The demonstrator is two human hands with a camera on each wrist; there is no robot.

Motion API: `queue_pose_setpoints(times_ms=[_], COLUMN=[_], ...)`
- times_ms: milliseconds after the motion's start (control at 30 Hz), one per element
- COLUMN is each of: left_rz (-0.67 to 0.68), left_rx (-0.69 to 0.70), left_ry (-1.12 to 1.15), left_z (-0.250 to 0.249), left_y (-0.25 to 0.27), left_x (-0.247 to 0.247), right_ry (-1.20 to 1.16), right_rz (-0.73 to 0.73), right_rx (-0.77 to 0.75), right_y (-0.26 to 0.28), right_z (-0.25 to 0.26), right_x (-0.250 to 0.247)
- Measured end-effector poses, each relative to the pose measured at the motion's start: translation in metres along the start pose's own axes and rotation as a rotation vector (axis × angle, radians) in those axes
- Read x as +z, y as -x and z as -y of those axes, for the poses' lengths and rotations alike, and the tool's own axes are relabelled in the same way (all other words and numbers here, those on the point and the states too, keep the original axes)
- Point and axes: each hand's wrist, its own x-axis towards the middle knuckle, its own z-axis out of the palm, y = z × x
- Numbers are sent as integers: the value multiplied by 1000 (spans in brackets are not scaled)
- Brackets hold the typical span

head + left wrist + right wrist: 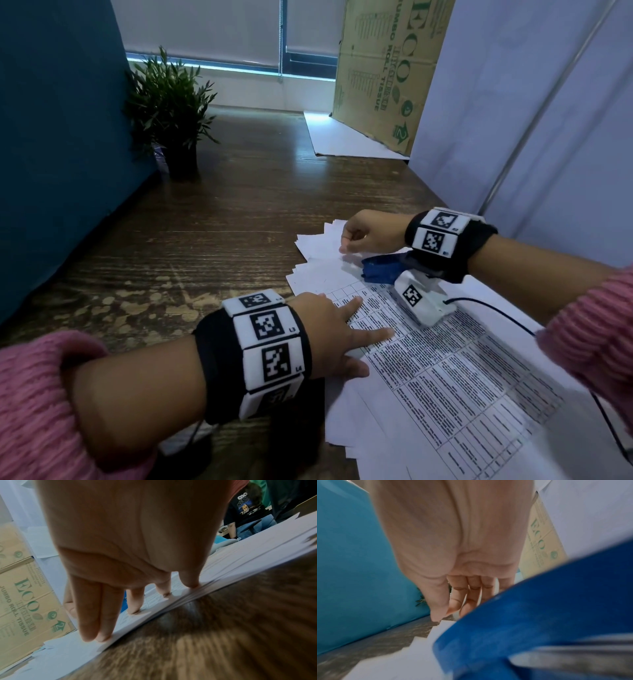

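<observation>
Left hand: grip fully open, straight spread fingers pressing flat on the stack of white printed paper sheets, which lies on the dark wooden tabletop. Right hand: fingers curled, thumb tip at the stack's far corner. Whether a sheet is pinched cannot be told.
</observation>
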Motion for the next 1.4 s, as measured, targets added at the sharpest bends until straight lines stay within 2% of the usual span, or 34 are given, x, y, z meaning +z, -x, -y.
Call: queue_pose_setpoints(times_ms=[100,233,533,767,933,1033,1100,1233,1400], left_rz=[10,19,11,19,20,15,17,27,4], left_rx=[-1,1,4,7,3,4,4,-11,-7], left_ry=[-1,-20,-30,-24,-21,-26,-29,-12,1], left_z=[0,0,1,1,0,0,0,0,-1], left_y=[-1,0,0,0,1,2,2,1,2], left_x=[1,0,0,-1,-2,-2,-2,-2,-1], right_ry=[81,149,101,54,-28,99,176,96,158], right_rz=[0,-90,-127,-74,-96,-33,-35,-140,-73], right_rx=[-33,-80,41,65,78,138,115,28,-40], right_y=[23,34,18,22,31,40,45,50,37], right_z=[-5,-10,-6,-4,-10,-20,-24,-11,20], right_x=[1,7,8,6,4,3,5,0,14])
